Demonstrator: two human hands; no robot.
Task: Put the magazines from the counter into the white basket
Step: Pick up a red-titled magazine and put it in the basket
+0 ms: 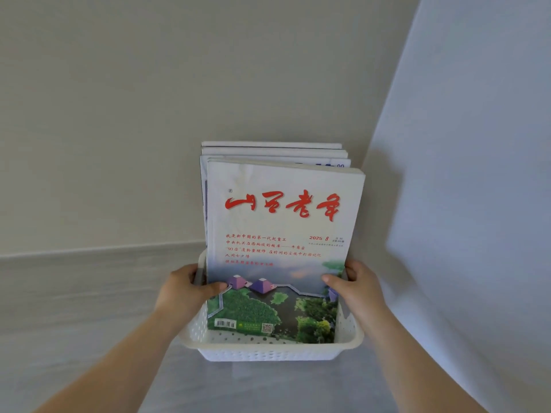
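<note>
Several magazines stand upright in a white perforated basket [268, 351] on the counter, leaning back toward the wall. The front magazine [283, 234] has a white cover with red calligraphy and a green landscape at the bottom. My left hand [185, 289] grips the basket's left side, with its thumb pressed on the front cover. On the right side my right hand [356, 286] does the same, thumb on the cover's lower right. The magazines behind [274, 150] show only their top edges.
The basket sits in a corner: a beige wall [119, 114] with a grey backsplash [89, 263] behind, and a pale bluish wall [477, 174] close on the right. Light grey counter [74, 338] stretches to the left and toward me.
</note>
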